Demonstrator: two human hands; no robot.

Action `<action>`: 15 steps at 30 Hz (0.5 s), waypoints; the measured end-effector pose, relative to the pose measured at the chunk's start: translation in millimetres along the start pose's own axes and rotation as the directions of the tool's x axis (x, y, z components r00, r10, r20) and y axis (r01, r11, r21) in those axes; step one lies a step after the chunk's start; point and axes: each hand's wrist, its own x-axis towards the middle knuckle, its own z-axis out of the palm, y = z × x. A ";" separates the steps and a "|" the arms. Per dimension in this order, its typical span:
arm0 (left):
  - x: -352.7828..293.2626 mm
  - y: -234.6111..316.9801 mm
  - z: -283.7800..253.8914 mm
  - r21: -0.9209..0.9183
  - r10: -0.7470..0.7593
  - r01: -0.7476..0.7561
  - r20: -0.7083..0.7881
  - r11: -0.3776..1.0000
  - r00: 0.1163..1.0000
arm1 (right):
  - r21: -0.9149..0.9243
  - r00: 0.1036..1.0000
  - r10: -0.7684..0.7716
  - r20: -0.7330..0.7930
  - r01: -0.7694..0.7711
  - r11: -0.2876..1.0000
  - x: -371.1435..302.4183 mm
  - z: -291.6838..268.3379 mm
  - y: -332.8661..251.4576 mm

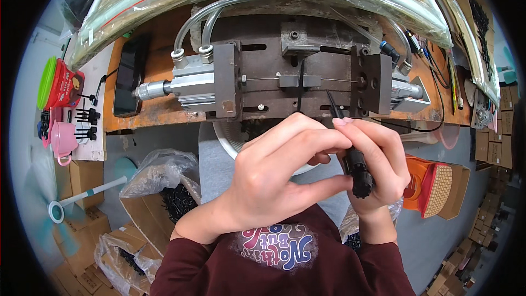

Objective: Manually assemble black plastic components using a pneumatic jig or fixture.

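My right hand [378,167] grips a black pen-shaped tool [356,167] with a thin pointed tip [332,104] aimed up toward a metal press fixture [296,79]. My left hand [279,172] lies over the right, fingers curled, its fingertips touching the tool's black body. The tip sits just below the fixture's middle, near two small grey blocks [299,81] on a thin rod. A pneumatic cylinder [183,85] with clear hoses [197,22] is bolted to the fixture's left side.
A black phone [129,74] lies on the orange bench [159,112] at left. Pink and red cups [60,109] stand further left. Bags of small black parts in cardboard boxes [164,197] sit on the floor below. An orange stool [433,186] stands at right.
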 end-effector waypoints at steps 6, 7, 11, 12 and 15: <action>-8.5 1.8 -3.5 0.028 -0.037 0.038 -0.033 0.999 0.999 | -0.008 0.999 -0.027 -0.034 0.026 1.000 -2.1 7.2 5.0; -10.3 4.1 -5.2 0.019 -0.092 0.093 -0.037 0.996 0.995 | -0.018 0.998 -0.038 -0.047 0.038 0.999 -2.7 7.6 7.0; -16.8 -11.7 -7.2 0.356 0.082 -0.063 -0.039 0.932 0.996 | -0.058 0.995 0.014 -0.099 -0.020 0.998 2.7 2.4 8.5; -17.1 -14.4 -8.1 0.447 0.094 -0.085 0.002 0.890 0.996 | -0.047 0.994 0.027 -0.103 -0.032 0.998 2.2 2.8 10.0; -14.9 -26.9 -7.6 0.624 0.119 -0.158 0.103 0.766 0.987 | 0.109 0.967 0.241 -0.087 -0.231 0.967 -4.5 3.3 6.4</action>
